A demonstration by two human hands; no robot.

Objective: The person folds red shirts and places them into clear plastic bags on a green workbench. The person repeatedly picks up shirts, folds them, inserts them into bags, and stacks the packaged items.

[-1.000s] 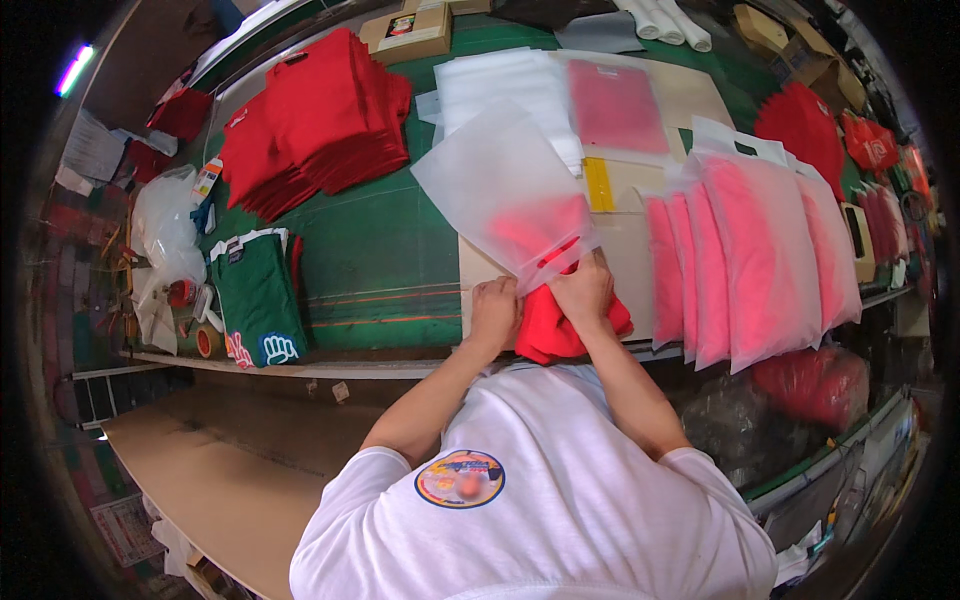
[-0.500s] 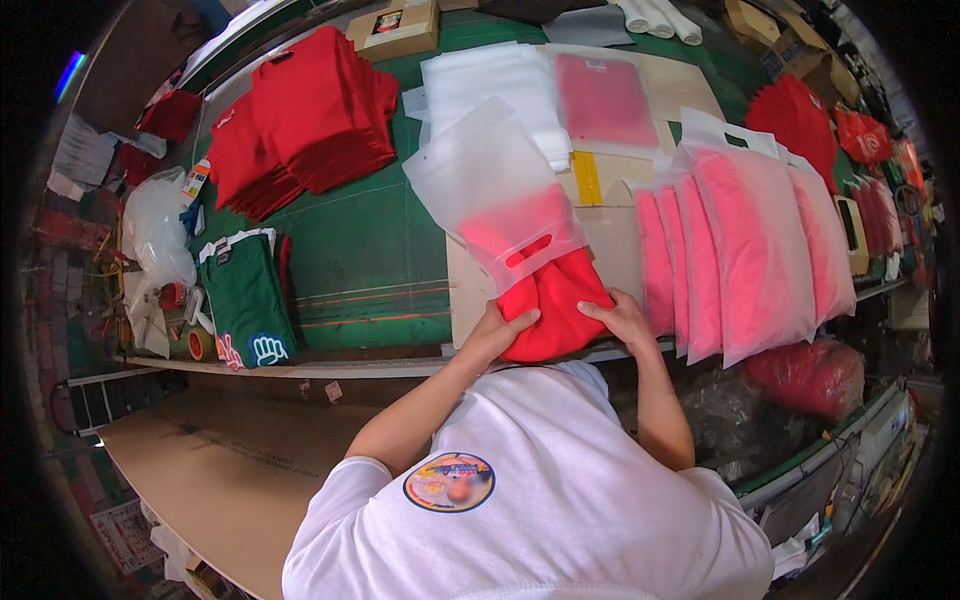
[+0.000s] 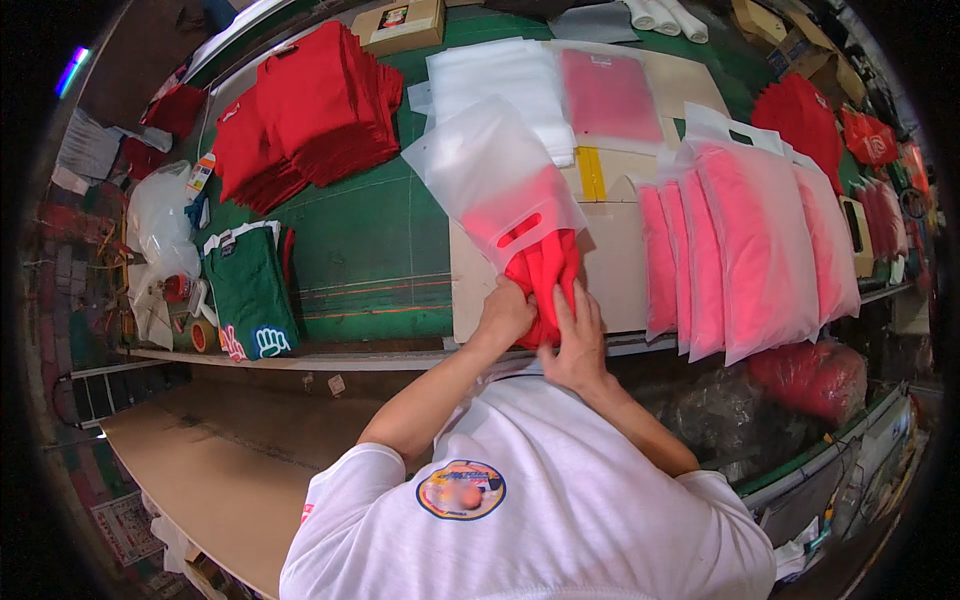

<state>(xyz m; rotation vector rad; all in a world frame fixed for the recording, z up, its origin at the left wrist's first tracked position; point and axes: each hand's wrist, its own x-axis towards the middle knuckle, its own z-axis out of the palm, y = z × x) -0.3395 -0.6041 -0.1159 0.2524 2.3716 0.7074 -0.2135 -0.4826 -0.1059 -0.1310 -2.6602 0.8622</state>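
nearest: the wearer's white shirt [image 3: 540, 470], close against the table edge [image 3: 415, 357]. left hand [image 3: 507, 312] narrow, fingers curled at the left side of a red cloth [image 3: 548, 268], seemingly gripping it. right hand [image 3: 577, 345] on the cloth's right side, fingers long and slightly parted; blurred, cannot tell whether it grips. cloth bunched between them, probably from both pressing inward; its far part sits inside a frosted bag [image 3: 470, 150], the near part outside, past the handle slot [image 3: 520, 230]. bag lies aslant, slot end toward the wearer, likely for easy reach. beneath, a beige board [image 3: 615, 265], presumably a flat base. right: a row of filled bags [image 3: 755, 250] stands near the right hand, probably limiting sideways room. left, well apart: a folded green shirt [image 3: 245, 285]. farther: a yellow strip [image 3: 591, 175]; a white stack [image 3: 495, 80], its near edge overlapped by the bag's far end; a flat packed bag [image 3: 610, 95] beside it; leftward, a tall red pile [image 3: 320, 110]. back: a cardboard box [image 3: 400, 30].
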